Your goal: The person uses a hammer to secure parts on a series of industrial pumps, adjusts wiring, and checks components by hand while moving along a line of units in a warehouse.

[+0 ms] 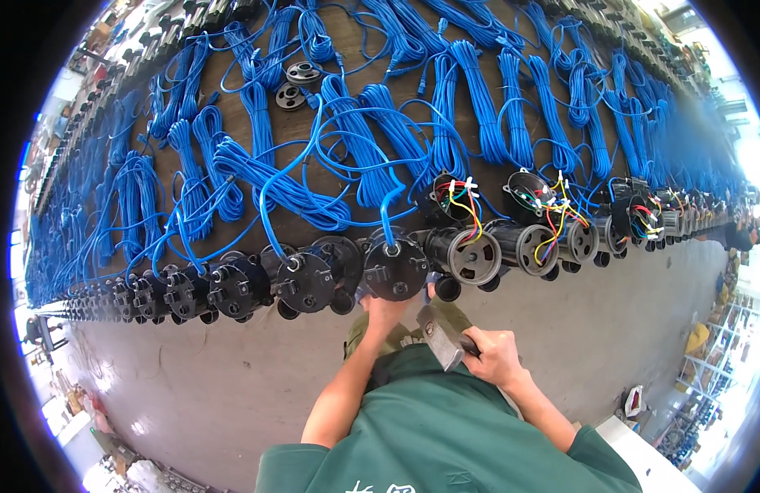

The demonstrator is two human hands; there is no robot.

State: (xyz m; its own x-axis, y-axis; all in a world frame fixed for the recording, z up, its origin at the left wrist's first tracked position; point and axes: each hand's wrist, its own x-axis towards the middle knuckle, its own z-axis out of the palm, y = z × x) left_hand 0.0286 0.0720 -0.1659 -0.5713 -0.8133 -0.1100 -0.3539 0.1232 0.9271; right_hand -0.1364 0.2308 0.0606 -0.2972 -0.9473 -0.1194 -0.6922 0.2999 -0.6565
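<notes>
My right hand (496,356) grips a hammer (441,335) by its handle, the steel head pointing left, just below the bench edge. My left hand (385,312) reaches up under a black round pump body with a closed end cap (395,269) and touches its lower rim; whether the fingers hold it is hidden. A blue cable runs up out of that cap. To its right lie open pump bodies (472,255) with red, yellow and black wires (464,201) showing. To its left stand several capped black pump bodies (304,282).
A long wooden bench (347,49) carries many coiled blue cables (371,140) and a row of pump bodies along its front edge. Two loose black round caps (296,85) lie further back. Grey concrete floor (191,386) is below; shelving stands at the far right (725,345).
</notes>
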